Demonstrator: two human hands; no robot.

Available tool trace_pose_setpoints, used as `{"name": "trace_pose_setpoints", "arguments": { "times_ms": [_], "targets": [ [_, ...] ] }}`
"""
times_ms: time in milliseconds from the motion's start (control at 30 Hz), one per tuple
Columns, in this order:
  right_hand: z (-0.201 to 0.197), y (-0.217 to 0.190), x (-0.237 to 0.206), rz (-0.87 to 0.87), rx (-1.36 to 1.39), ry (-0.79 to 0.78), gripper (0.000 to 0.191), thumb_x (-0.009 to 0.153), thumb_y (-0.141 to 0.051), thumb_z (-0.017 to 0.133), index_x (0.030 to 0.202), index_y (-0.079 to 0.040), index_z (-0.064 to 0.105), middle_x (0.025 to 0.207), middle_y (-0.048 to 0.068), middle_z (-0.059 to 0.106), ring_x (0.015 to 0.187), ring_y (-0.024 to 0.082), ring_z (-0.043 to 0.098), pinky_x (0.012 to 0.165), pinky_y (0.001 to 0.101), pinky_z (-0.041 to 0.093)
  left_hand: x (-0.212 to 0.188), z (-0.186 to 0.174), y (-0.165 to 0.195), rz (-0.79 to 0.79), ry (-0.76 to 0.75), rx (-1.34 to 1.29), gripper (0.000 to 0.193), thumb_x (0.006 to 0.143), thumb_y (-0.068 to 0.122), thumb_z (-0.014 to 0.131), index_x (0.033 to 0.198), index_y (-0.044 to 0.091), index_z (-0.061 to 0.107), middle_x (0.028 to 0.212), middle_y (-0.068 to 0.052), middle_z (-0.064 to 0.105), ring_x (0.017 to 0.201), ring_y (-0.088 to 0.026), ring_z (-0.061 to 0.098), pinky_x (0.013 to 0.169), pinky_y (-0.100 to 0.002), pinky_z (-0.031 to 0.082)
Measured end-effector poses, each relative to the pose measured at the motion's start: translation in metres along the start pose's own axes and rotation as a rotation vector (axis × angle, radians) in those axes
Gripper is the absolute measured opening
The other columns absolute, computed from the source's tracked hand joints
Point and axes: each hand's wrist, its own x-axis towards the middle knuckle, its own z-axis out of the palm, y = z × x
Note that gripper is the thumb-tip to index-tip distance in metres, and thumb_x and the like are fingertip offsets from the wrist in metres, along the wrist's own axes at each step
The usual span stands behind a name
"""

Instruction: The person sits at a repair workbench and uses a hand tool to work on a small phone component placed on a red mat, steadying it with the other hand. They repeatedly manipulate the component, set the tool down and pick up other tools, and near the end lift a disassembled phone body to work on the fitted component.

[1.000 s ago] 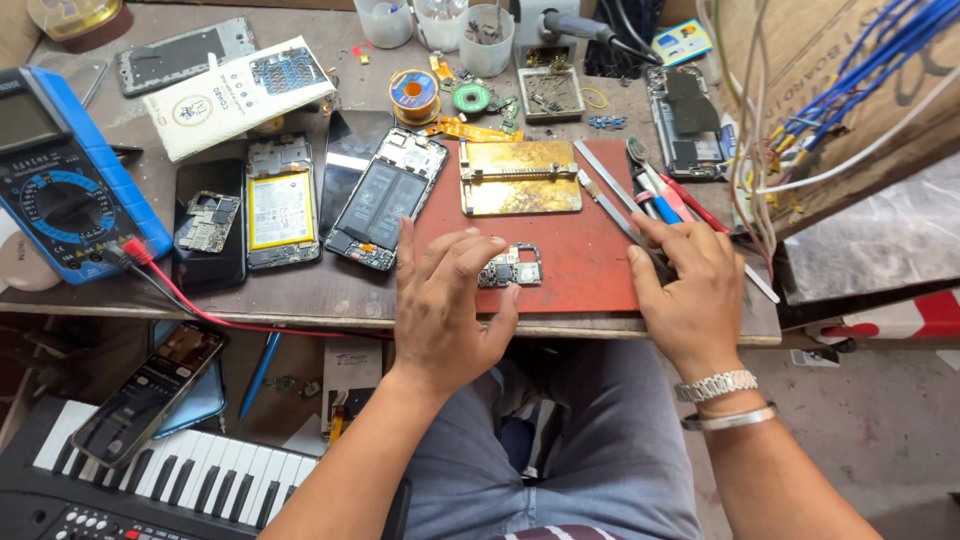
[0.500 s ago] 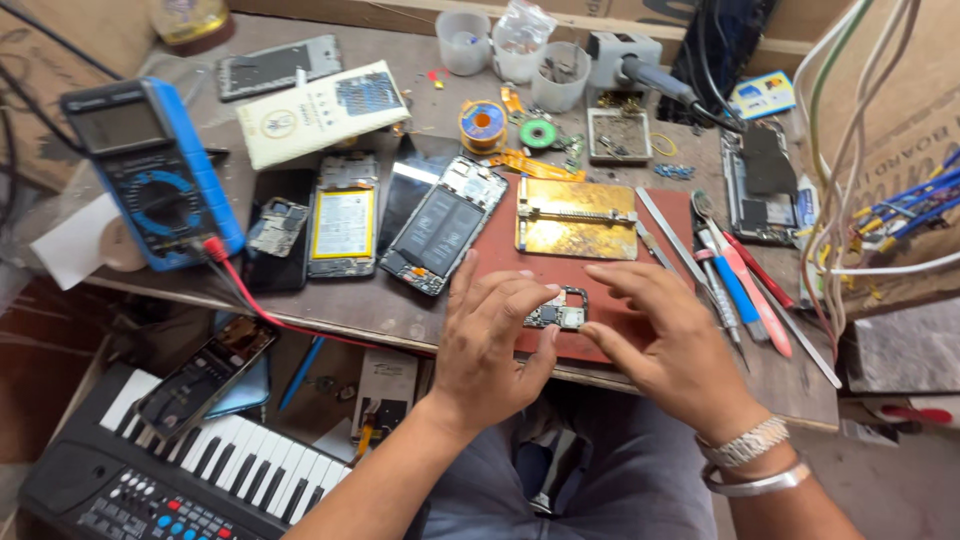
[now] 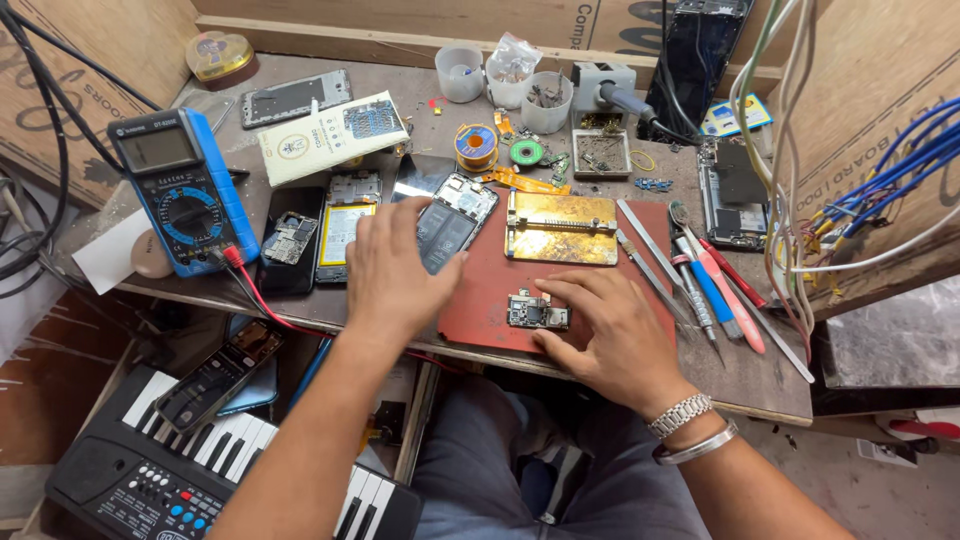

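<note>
Resting flat, fingers spread, right hand [image 3: 612,335] touches the small circuit board [image 3: 537,311]; left hand [image 3: 392,268] hovers open over the opened phone [image 3: 448,222], near the counter [image 3: 770,385] edge.

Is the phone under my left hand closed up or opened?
Opened. The phone lies with its back off, battery and board showing, partly under the left hand fingers.
</note>
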Motion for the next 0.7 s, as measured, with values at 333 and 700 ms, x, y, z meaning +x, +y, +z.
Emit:
{"name": "trace_pose_setpoints", "arguments": {
  "times_ms": [333, 700],
  "targets": [
    [-0.001, 0.002, -0.007, 0.018, 0.068, 0.035, 0.044, 0.079, -0.024, 0.079, 0.120, -0.011, 0.072, 0.117, 0.009, 0.072, 0.115, 0.029, 0.063, 0.103, 0.0410, 0.047, 0.008, -0.002, -0.006, -0.147, -0.213, 0.069, 0.100, 0.064, 0.045, 0.091, 0.146, 0.015, 0.042, 0.133, -0.015, 0.052, 0.127, -0.037, 0.047, 0.102, -0.053, 0.041],
    [-0.004, 0.002, -0.012, 0.024, 0.141, 0.128, 0.044, 0.079, -0.022, 0.083, 0.119, -0.010, 0.072, 0.110, 0.008, 0.074, 0.104, 0.026, 0.070, 0.094, 0.0373, 0.054, 0.016, 0.001, -0.004, -0.296, -0.273, -0.026, 0.103, 0.058, 0.034, 0.091, 0.146, 0.021, 0.039, 0.127, -0.011, 0.054, 0.125, -0.035, 0.051, 0.105, -0.052, 0.040]
  ]
}}
